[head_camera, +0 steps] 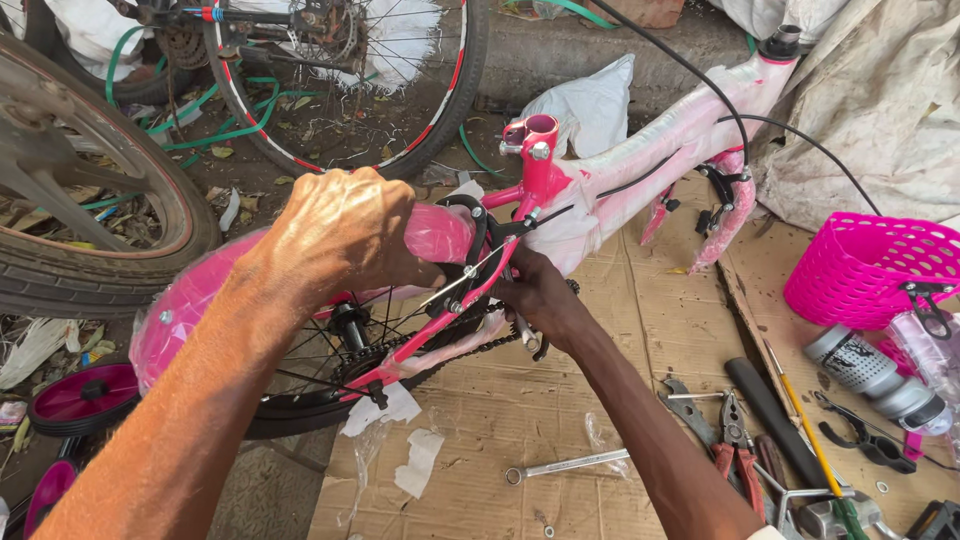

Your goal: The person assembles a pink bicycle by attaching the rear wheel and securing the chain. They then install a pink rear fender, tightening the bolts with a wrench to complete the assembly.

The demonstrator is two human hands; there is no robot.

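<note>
Left hand [340,235] clamped over the pink rear mudguard [200,290], fingers curled tight; right hand [540,295] tucked under the brake arm [480,265], grip hidden, can't tell. The pink bike frame [640,165], film-wrapped, lies across flattened cardboard [640,320]. One pink basket [870,265] right, one spanner [565,466] on open cardboard near the edge

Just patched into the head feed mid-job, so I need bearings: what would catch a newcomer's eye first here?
First, the pink bicycle frame, part-wrapped in clear plastic, lying across flattened cardboard at centre. The left hand grips the pink rear mudguard over the wheel, while the right hand reaches in below the rear brake. At right sit a bright pink basket and scattered tools, with a spanner on the cardboard nearer the camera.
</note>
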